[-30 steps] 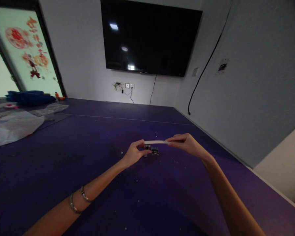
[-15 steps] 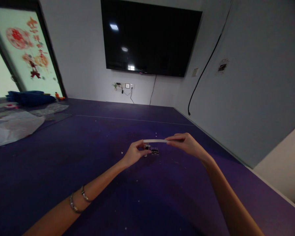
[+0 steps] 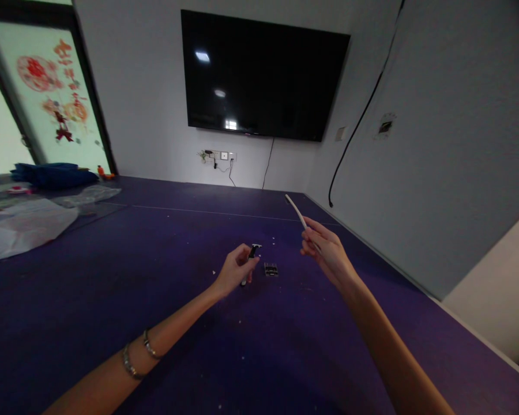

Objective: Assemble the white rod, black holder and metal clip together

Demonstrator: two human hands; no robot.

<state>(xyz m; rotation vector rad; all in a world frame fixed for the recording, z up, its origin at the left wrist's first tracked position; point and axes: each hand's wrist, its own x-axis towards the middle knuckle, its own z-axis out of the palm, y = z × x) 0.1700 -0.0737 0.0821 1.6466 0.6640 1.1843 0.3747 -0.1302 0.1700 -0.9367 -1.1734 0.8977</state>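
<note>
- Two bracelets point(image 3: 130, 362) sit on your left forearm, above the purple surface point(image 3: 281, 346).
- Your left hand point(image 3: 234, 271) is closed, thumb against fingers, around the handle of a small black-and-white tool point(image 3: 252, 252). Tool tilted; its pale crosspiece points up and away from you. Exact type too small to tell.
- Your right hand point(image 3: 329, 251) is raised to the right of the left, thumb and fingers pinching the near end of a thin white strip point(image 3: 295, 211). Strip slants up to the left, its far end free, well apart from the tool.
- Small dark square item point(image 3: 271, 270) lies on the surface just right of your left hand, touched by neither hand; detail unclear.
- White specks point(image 3: 274, 241) lie scattered beyond it.
- Farther left: translucent plastic bag point(image 3: 28, 227), then blue fabric point(image 3: 52, 174).
- Back wall: black television point(image 3: 259, 75) above wall sockets point(image 3: 224, 155).
</note>
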